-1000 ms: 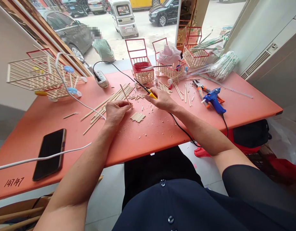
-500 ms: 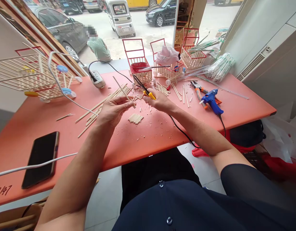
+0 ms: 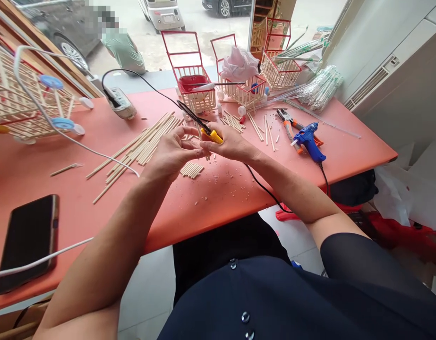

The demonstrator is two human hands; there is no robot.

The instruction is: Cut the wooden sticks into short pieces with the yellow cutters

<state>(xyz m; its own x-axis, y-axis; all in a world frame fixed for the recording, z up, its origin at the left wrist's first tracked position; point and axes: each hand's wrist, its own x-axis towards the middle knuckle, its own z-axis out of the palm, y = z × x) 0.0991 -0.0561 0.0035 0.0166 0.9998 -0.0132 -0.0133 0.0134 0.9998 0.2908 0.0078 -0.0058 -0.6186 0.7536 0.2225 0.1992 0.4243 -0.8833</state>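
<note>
My left hand (image 3: 175, 150) is closed on a thin wooden stick (image 3: 208, 157), pinched near the fingertips. Much of the stick is hidden by my fingers. My right hand (image 3: 232, 142) grips a pair of yellow-handled pliers (image 3: 213, 136), whose dark jaws are partly hidden among black cable. Both hands meet just above the table, fingertips touching or nearly so. Below them lies a row of short cut stick pieces (image 3: 192, 170), with crumbs of wood scattered around. Long wooden sticks (image 3: 140, 144) lie in a loose bundle to the left.
On the pink table (image 3: 218, 193) a blue glue gun (image 3: 312, 144) rests by orange-handled pliers (image 3: 286, 123). Small stick-built carts (image 3: 200, 98) line the back edge; another cart (image 3: 29, 101) stands left. A phone (image 3: 28, 238), white cable (image 3: 97, 153) and power strip (image 3: 122, 104) are left too.
My left hand has moved right with the stick, bringing it to the pliers in my right hand. The stick now stands steeper and shows less. The view has shifted down and right.
</note>
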